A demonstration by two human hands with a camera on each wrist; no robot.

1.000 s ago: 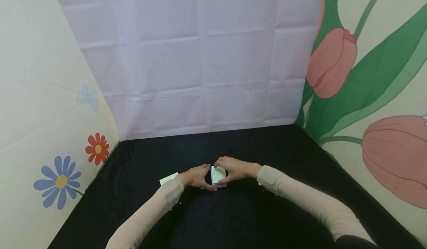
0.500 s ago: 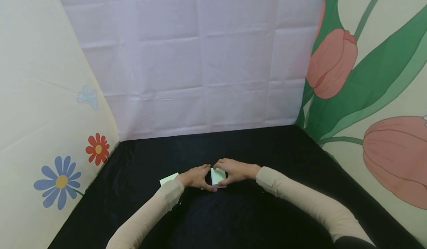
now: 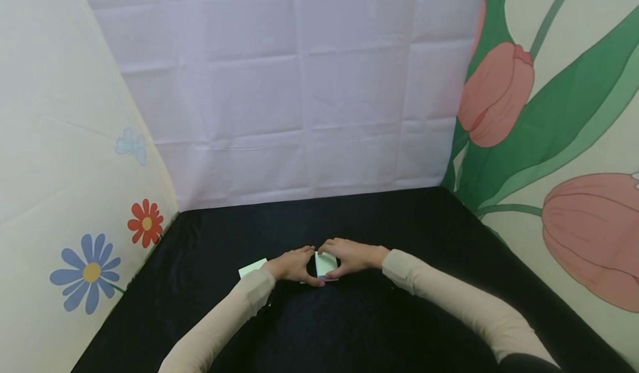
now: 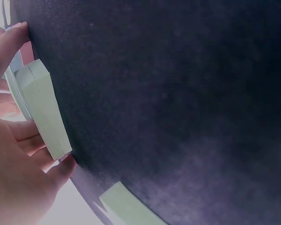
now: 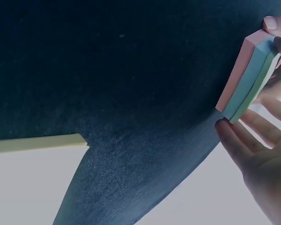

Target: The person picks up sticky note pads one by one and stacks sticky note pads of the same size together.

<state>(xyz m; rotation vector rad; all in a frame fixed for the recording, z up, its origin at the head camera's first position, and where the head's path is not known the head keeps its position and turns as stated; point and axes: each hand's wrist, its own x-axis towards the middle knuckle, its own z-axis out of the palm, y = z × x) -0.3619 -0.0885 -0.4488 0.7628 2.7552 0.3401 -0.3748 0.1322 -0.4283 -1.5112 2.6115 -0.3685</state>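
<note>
Between the two hands in the head view stands a stack of sticky note pads [image 3: 326, 265], pale green on top. The right wrist view shows its pink, blue and green layers [image 5: 249, 77]. My right hand [image 3: 350, 255] grips the stack from the right, fingers at one end and thumb at the other. My left hand [image 3: 293, 266] curves in from the left, holding the stack near its lower pads with thumb and fingers. A separate thick green pad [image 4: 47, 110] lies within the left hand's curve, mostly hidden under that hand in the head view.
Another pale green pad [image 3: 252, 267] lies behind the left wrist. A white-looking pad with a pale yellow edge [image 5: 35, 187] is near the right wrist. Everything rests on a black-covered table [image 3: 349, 328], with a white cloth [image 3: 299, 95] hanging behind and flower-printed sheets at both sides.
My right hand has come slightly nearer and to the left, and the green top pad sits more squarely over the pads beneath. The left hand has stayed in place.
</note>
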